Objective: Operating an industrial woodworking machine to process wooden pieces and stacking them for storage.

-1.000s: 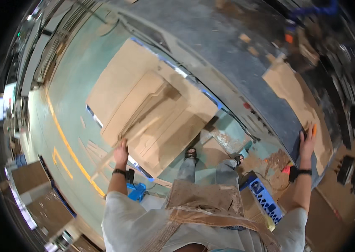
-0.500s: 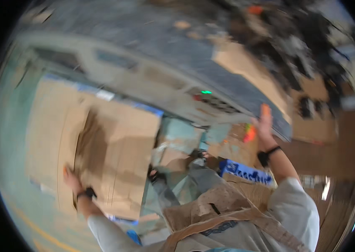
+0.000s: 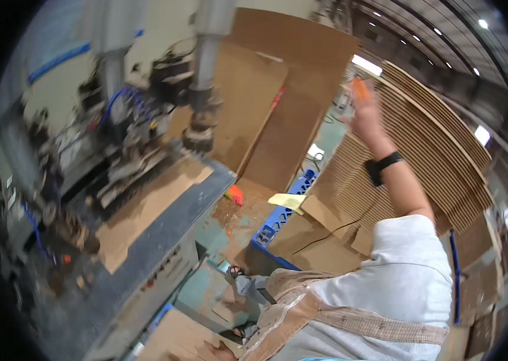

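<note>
Now, materials: a tall stack of thin brown sheets point(image 3: 446, 138), edges in close, wavy ridges, leans across the right side. Left of it, broad smooth brown panels point(image 3: 305, 102) stand upright. A long brown board point(image 3: 146, 210) with a notched outline lies flat on the dull grey machine table point(image 3: 173, 243); a blue latticed plastic pallet point(image 3: 265, 236) and crumpled pale-yellow scrap point(image 3: 288, 201) sit low.

Right hand point(image 3: 367, 114) raised before the stack, orange at the fingertips; fingers extended, thumb apart, nothing seen in hold. Motion blur; whether it touches the stack, cannot tell.

Left hand point(image 3: 222, 352) shadowed and cropped by the lower edge, apparently over a flat brown board point(image 3: 176, 340), itself cut off; spread or grip of the fingers, cannot tell. Machine heads partly cover the table's far side.

Against half a second ago: view swung rightward, right hand gone from beside the table to the stack; notched board still on the table, lower board mostly out of frame.
</note>
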`<state>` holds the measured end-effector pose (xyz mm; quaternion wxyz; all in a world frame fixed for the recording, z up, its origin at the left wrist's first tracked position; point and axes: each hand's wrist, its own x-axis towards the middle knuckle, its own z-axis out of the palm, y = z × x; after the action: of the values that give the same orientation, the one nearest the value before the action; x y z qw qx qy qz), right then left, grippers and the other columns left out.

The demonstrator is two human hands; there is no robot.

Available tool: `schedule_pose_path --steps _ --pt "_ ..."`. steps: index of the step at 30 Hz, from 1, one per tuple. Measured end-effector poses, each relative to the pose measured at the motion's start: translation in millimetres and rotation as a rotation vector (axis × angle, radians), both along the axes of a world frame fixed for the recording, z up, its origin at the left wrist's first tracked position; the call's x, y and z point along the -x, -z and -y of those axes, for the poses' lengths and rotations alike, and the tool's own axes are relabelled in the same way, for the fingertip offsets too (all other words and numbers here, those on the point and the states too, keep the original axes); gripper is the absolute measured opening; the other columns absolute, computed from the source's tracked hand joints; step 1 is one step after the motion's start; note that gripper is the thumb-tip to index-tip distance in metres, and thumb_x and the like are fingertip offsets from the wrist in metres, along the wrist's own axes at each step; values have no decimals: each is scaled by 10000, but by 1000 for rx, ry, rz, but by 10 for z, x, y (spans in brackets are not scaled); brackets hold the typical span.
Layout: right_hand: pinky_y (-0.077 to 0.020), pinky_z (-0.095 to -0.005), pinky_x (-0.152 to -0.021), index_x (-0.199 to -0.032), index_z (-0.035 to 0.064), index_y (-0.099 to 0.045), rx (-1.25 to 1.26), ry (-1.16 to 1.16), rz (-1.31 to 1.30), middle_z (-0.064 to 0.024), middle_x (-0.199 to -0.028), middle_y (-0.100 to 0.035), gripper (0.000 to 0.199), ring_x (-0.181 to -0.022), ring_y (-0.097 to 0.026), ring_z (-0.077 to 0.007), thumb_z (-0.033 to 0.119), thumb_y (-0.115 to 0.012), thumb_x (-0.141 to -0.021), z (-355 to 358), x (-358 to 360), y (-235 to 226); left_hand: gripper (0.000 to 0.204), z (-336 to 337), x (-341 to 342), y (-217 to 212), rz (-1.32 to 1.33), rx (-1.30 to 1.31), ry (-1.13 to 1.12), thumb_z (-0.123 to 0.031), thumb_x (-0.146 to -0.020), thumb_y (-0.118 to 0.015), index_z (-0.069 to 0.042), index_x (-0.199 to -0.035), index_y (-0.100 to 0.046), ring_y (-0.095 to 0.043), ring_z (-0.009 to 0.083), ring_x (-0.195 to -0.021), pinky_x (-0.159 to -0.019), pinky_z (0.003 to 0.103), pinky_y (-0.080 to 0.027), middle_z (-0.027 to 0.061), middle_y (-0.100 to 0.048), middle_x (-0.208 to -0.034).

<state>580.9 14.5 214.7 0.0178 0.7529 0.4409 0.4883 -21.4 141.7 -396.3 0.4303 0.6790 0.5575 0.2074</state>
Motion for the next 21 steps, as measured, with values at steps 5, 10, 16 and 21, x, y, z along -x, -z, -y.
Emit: schedule_pose_path --steps 5,10,16,21 --pt "-291 -523 -1068 -1454 86 -241 -193 1201 -187 -175 -1461 -333 1006 -1364 -291 -318 583 -701 -710 2775 168 -1422 417 -1327 -1376 -709 232 -192 193 -129 -883 -579 13 -1267 -500 -455 380 -1183 -990 500 -340 220 -497 -1273" --pt "-481 -411 -879 -1220 124 -587 -248 1014 -386 -169 -1099 -637 590 -1047 -592 -335 458 -706 -747 2932 74 -1159 391 -2872 -2570 -1566 -62 -896 371 -186 -868 -616 7 -1200 -544 -454 397 -1164 -988 485 -345 230 -530 -1204" --pt "-519 -385 -721 -1074 144 -657 -95 751 41 -99 -965 -685 282 -871 -658 -282 110 -612 -799 2306 466 -1031 740 -3429 -3340 -1829 -452 -494 333 -413 -818 -650 -57 -1401 -366 -229 361 -1370 -1081 565 -212 131 -317 -1468" --pt "-516 -365 -786 -1078 95 -637 27 295 129 -113 -1001 -672 295 -928 -643 -281 35 -570 -797 1093 573 -866 987 -3003 -3329 -1830 -626 -523 439 -645 -739 -598 -69 -1459 -248 -153 345 -1406 -1099 590 -124 137 -244 -1512"
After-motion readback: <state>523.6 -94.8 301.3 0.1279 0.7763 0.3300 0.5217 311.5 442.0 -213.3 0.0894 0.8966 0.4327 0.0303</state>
